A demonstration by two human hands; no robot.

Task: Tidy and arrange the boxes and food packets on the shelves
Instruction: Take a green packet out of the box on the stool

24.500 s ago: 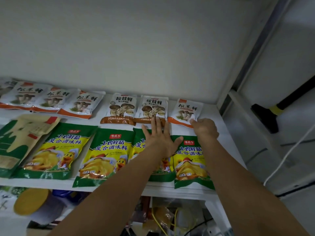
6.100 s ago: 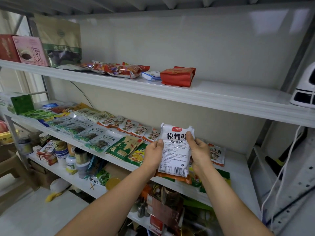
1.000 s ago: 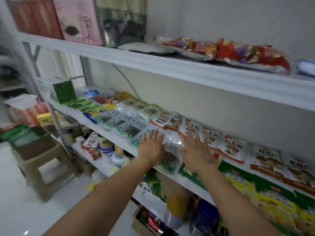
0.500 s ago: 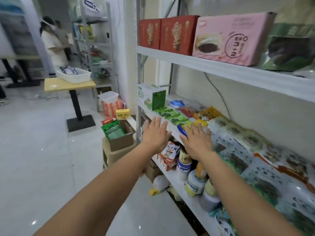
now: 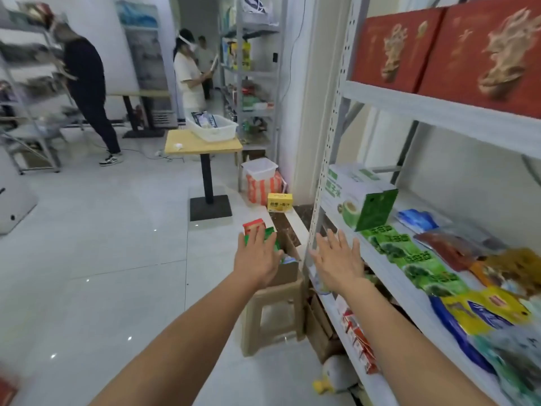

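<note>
Hands (image 5: 257, 259) now past shelf (image 5: 439, 112) end.

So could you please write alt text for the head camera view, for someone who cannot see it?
Both hands, left and right, reach forward open and empty beside a white shelf unit holding red boxes above and green packets below. Two people stand in the background.
</note>
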